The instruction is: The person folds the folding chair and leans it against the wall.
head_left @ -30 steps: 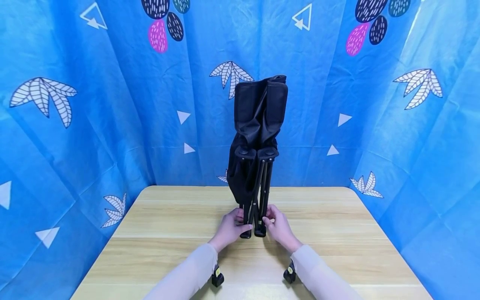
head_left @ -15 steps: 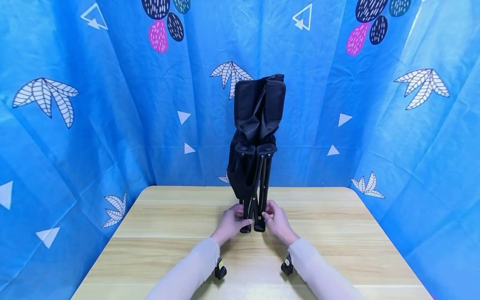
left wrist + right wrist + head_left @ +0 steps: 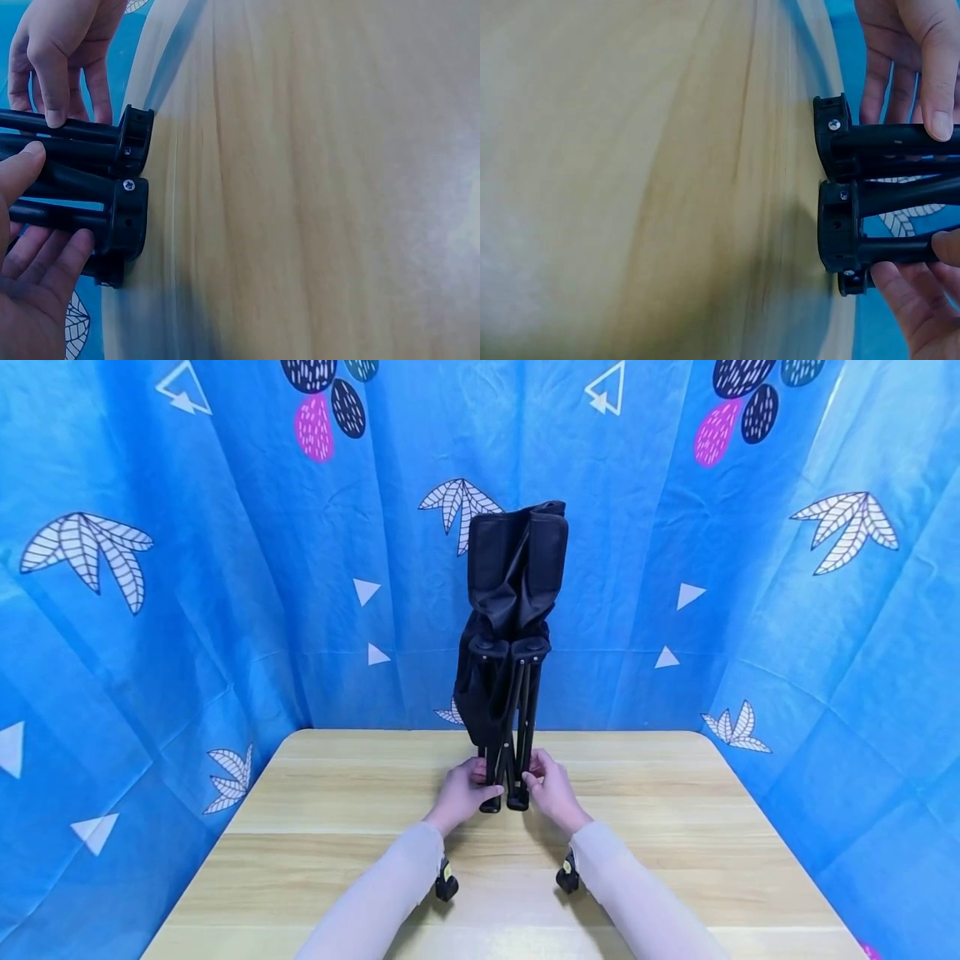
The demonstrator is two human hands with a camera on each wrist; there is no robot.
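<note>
A folded black camping chair [image 3: 517,568] stands upright between my hands, its fabric bunched above and its tubular legs [image 3: 507,760] pointing down. My left hand [image 3: 459,793] grips the left legs just above their plastic foot [image 3: 491,806], thumb in front and fingers behind. On the other side, my right hand [image 3: 553,789] holds the right legs in the same way, above the other foot [image 3: 517,799]. Both wrist views show the screwed plastic feet [image 3: 129,214] close to the tabletop; whether they touch it I cannot tell. The fabric hides the upper frame.
A light wooden table [image 3: 315,860] spreads beneath my arms. Behind it and on both sides hangs a blue patterned curtain [image 3: 615,568], close to the table's far edge. A small black camera sits on each wrist, such as the left wrist camera [image 3: 447,882].
Both hands and the folded chair have shifted a little up in the head view, with the top of the chair drifting slightly left. Each hand keeps its hold on the legs.
</note>
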